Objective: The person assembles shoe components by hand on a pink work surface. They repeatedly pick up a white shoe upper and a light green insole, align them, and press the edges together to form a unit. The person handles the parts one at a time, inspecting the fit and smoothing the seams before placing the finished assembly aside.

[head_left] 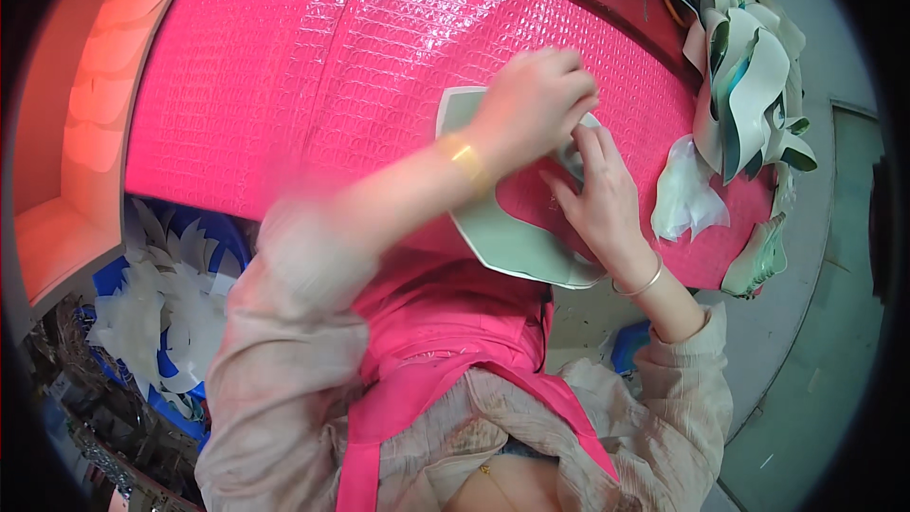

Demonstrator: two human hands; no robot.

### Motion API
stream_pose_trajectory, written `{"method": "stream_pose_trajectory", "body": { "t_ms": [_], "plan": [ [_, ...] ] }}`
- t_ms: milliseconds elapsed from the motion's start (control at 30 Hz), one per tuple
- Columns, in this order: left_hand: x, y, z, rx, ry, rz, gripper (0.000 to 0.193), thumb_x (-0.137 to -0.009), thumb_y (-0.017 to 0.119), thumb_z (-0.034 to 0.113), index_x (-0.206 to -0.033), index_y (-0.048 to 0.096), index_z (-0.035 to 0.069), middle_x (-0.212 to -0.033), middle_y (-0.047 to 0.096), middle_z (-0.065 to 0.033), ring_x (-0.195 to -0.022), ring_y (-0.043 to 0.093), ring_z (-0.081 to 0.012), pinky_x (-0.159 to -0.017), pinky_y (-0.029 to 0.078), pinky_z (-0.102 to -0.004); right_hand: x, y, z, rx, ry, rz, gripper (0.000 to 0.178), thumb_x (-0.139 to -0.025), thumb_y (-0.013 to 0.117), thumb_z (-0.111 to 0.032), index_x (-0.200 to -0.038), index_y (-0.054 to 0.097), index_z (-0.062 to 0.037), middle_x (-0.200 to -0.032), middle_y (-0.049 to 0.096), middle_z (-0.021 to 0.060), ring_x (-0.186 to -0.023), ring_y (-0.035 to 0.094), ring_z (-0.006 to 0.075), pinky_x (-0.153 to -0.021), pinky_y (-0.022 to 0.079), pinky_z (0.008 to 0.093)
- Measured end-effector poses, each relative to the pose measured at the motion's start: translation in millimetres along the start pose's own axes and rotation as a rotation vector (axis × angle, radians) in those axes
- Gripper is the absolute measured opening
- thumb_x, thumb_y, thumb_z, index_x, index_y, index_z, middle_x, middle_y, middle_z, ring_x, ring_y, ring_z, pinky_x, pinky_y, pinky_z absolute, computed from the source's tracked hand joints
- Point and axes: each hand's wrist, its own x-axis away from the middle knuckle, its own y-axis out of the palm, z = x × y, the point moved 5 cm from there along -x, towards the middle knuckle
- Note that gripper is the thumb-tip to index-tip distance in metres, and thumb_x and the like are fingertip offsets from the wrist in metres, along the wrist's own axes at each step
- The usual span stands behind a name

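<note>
Steadying the pale-green curved sheet [512, 245] on the pink surface [218, 133] seemed essential: left hand [538, 100] was curled over it, hold indeterminable through blur; right hand [607, 197] was bent just beside, hold likewise unclear.

Bright glare on pink tabletop [237, 114], left sleeve [308, 246] apparently motion-blurred, corners black

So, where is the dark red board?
In the head view, the dark red board lies at upper right on the pink table, left of the heaped pale pieces, beyond the right hand.
</note>
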Motion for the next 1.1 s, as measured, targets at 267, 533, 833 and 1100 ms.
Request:
{"method": "stream_pose_trajectory", "body": {
  "t_ms": [267,533,833,1100],
  "plan": [
    [102,-2,15,-0.334,-0.01,-0.069,0.037,-0.076,0.059,0.01,-0.11,0.054,-0.004,-0.118,0.051,-0.013,-0.114,0.045,-0.0265,-0.095,0.038,-0.0353,-24,10,16,-0.011,0.103,-0.095,0.017,-0.077,0.061,-0.014,-0.085,0.058,0.0013,-0.074,0.059,0.0218,-0.069,0.058,0.0384,-0.059,0.045,0.0443],
    [95,3,14,-0.468,0.061,-0.083,0.036,-0.075,0.058,0.013,-0.108,0.055,-0.001,-0.11,0.053,-0.01,-0.108,0.048,-0.0241,-0.09,0.04,-0.0341,-32,15,22,0.068,0.014,-0.097,0.02,-0.077,0.061,-0.016,-0.08,0.054,0.0027,-0.071,0.058,0.0221,-0.068,0.057,0.0394,-0.06,0.044,0.0463],
    [81,8,23,-0.549,0.125,-0.152,0.035,-0.072,0.058,0.014,-0.105,0.057,0.001,-0.093,0.05,-0.0055,-0.092,0.049,-0.0208,-0.086,0.041,-0.0337,-35,22,24,0.18,0.0,-0.087,0.024,-0.079,0.061,-0.018,-0.075,0.048,0.0019,-0.068,0.056,0.024,-0.067,0.056,0.0409,-0.057,0.043,0.0474],
    [79,14,17,-0.428,0.119,-0.137,0.032,-0.069,0.054,0.009,-0.097,0.058,-0.006,-0.097,0.05,-0.0091,-0.094,0.048,-0.0237,-0.089,0.04,-0.0348,-39,18,31,0.083,0.102,-0.134,0.028,-0.075,0.065,-0.021,-0.077,0.054,0.0044,-0.07,0.055,0.0245,-0.07,0.056,0.04,-0.058,0.042,0.0447]
  ]
}}
